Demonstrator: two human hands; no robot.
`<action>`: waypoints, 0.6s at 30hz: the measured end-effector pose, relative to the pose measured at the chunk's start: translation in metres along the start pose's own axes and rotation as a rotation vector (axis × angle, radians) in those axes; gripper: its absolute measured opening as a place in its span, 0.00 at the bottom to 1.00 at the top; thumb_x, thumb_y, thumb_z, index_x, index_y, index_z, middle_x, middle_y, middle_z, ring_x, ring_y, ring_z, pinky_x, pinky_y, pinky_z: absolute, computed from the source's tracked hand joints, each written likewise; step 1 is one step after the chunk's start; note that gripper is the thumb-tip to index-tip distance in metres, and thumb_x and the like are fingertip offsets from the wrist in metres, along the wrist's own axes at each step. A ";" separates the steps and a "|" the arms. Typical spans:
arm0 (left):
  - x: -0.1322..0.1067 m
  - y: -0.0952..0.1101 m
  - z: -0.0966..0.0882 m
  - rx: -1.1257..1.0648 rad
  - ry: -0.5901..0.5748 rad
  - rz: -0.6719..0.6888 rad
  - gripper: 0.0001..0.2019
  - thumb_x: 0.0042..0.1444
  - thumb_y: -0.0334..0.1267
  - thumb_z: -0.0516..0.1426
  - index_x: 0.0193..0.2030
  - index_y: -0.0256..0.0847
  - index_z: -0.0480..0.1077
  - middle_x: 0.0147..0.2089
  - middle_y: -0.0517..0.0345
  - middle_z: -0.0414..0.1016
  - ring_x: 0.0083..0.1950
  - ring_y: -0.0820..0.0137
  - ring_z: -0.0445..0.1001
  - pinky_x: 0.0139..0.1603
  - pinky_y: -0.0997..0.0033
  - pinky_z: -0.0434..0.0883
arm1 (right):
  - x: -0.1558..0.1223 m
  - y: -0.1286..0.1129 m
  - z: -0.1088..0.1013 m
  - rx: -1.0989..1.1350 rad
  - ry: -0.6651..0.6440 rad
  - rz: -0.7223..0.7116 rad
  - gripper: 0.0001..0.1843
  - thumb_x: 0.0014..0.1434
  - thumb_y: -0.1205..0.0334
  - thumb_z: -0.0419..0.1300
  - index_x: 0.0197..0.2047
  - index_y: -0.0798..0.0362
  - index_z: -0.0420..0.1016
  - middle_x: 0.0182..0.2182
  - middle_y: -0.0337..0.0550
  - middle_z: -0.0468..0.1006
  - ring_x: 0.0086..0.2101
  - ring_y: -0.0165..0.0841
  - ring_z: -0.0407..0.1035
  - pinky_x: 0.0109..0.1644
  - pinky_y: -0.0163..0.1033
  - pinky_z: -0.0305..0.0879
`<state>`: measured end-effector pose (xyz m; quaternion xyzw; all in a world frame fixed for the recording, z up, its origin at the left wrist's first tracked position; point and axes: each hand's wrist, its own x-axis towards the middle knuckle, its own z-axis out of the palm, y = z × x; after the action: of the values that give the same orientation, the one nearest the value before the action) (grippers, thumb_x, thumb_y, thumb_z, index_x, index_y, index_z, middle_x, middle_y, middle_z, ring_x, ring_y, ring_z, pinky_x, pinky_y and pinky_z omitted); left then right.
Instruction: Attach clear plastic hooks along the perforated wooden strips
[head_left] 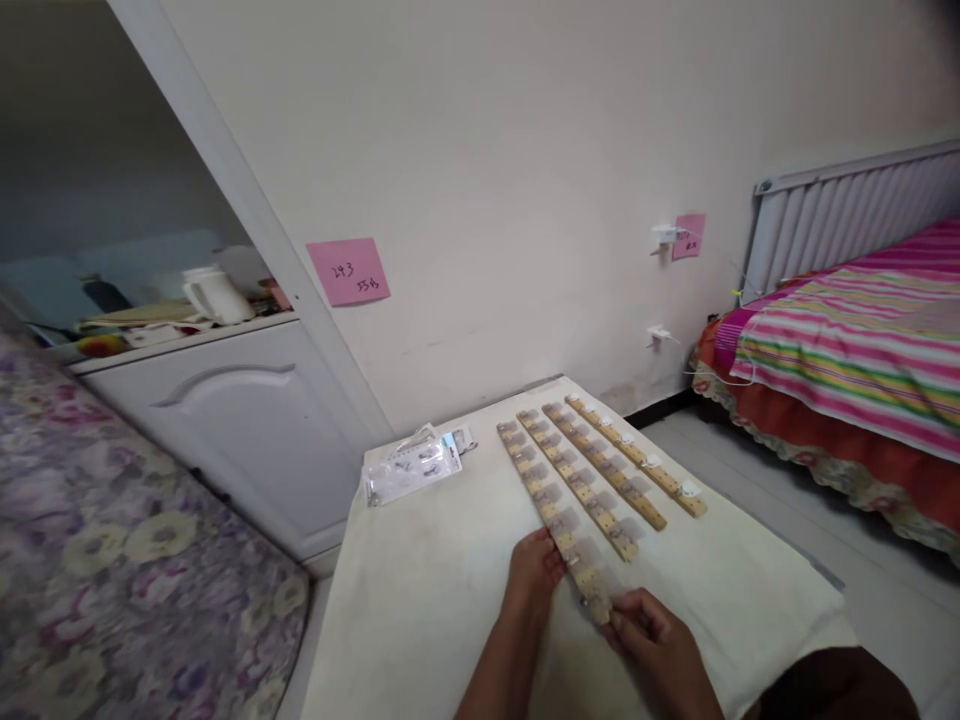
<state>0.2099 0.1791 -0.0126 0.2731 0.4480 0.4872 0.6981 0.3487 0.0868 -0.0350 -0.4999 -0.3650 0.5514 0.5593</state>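
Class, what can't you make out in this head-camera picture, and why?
Head view: underside of the leftmost wooden strip, hidden by its own top.
Head view: palm of the left hand, hidden by its back.
Head view: writing on the smaller pink note, too small and blurred.
Head view: rest of the bed, cut off by the right edge.

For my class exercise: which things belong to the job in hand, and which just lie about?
Likely the job:
- left hand
- right hand
- four wooden strips, one held
- clear packets, possibly

Likely lying about:
- white jug
- pink notes
- striped bedspread
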 end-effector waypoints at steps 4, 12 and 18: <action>0.000 0.002 0.001 0.024 0.004 0.003 0.15 0.40 0.26 0.55 0.38 0.30 0.74 0.32 0.47 0.80 0.33 0.66 0.78 0.40 0.68 0.73 | 0.002 0.002 0.000 0.012 -0.009 0.009 0.13 0.43 0.50 0.66 0.25 0.51 0.74 0.22 0.39 0.77 0.27 0.36 0.71 0.32 0.37 0.65; -0.014 -0.003 0.004 0.127 0.050 -0.008 0.12 0.42 0.31 0.59 0.37 0.32 0.73 0.31 0.50 0.79 0.30 0.69 0.76 0.38 0.69 0.71 | 0.003 0.000 -0.005 -0.091 -0.002 0.008 0.08 0.46 0.56 0.62 0.23 0.50 0.69 0.19 0.36 0.75 0.24 0.35 0.70 0.27 0.36 0.63; -0.022 -0.013 0.001 0.244 0.105 -0.025 0.14 0.42 0.32 0.60 0.39 0.32 0.73 0.28 0.54 0.77 0.27 0.73 0.74 0.33 0.73 0.67 | 0.008 -0.005 -0.016 -0.280 -0.004 -0.018 0.07 0.47 0.58 0.59 0.22 0.49 0.67 0.17 0.35 0.75 0.22 0.34 0.70 0.27 0.36 0.61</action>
<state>0.2132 0.1538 -0.0147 0.3244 0.5432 0.4342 0.6413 0.3667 0.0928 -0.0355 -0.5687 -0.4441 0.4911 0.4881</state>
